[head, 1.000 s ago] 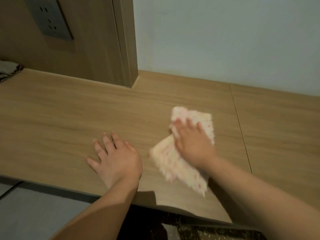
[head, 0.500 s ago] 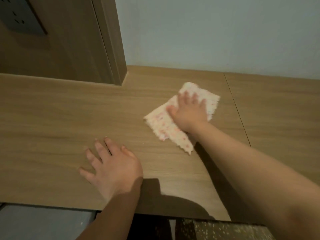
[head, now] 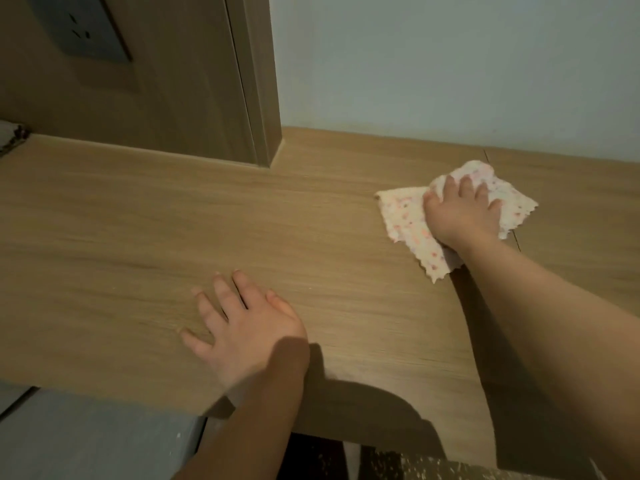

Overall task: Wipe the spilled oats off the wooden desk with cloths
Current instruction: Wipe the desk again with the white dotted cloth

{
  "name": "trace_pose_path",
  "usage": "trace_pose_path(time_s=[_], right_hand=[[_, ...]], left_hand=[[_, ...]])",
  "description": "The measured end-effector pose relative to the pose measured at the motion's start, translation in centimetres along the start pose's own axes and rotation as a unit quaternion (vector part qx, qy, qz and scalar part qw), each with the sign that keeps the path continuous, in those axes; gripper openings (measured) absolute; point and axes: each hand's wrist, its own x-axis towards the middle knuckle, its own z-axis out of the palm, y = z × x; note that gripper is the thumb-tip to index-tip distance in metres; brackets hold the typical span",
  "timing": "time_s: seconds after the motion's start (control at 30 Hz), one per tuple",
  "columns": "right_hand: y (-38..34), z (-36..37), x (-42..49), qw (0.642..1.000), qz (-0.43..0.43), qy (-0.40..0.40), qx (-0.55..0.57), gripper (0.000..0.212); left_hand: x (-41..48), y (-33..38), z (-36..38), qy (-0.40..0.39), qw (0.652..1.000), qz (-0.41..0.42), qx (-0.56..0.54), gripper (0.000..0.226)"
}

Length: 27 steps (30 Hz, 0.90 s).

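A white cloth with pink spots (head: 403, 216) lies on the wooden desk (head: 121, 237) at the far right, near the wall. My right hand (head: 457, 213) presses down on it with spread fingers, and the cloth bunches up a little under the fingertips. My left hand (head: 242, 327) rests flat on the desk near its front edge, fingers spread, holding nothing. Only a few tiny pale specks show on the wood, too small to tell as oats.
A wooden panel with a grey wall socket (head: 79, 29) rises at the back left. A pale wall (head: 450, 64) runs behind the desk. A dark patterned cloth edge (head: 10, 136) shows at the far left. A seam (head: 516, 237) crosses the desk under the spotted cloth. Speckled floor (head: 450, 469) lies below.
My right hand has slid the cloth away from me and to the right, toward the wall and the desk seam. My left hand has stayed flat in the same spot.
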Motion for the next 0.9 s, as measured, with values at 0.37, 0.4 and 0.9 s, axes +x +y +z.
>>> trace_pose_path(time_s=[0.37,0.4,0.9], right_hand=[[3.8,0.1,-6.7,0.984,-0.172,0.009,-0.040,0.055],[4.3,-0.4,-5.0,0.994,-0.106,0.009,-0.028,0.055],[6.8,0.1,-9.4,0.996,-0.077,-0.005,-0.036,0.063]], left_hand=[[-0.1,-0.2,0.7,0.037,0.999,0.009,-0.022,0.055],[-0.1,-0.2,0.7,0.040,0.999,0.010,-0.022,0.055],[-0.2,-0.1,0.4,0.030,0.999,0.033,-0.005,0.052]])
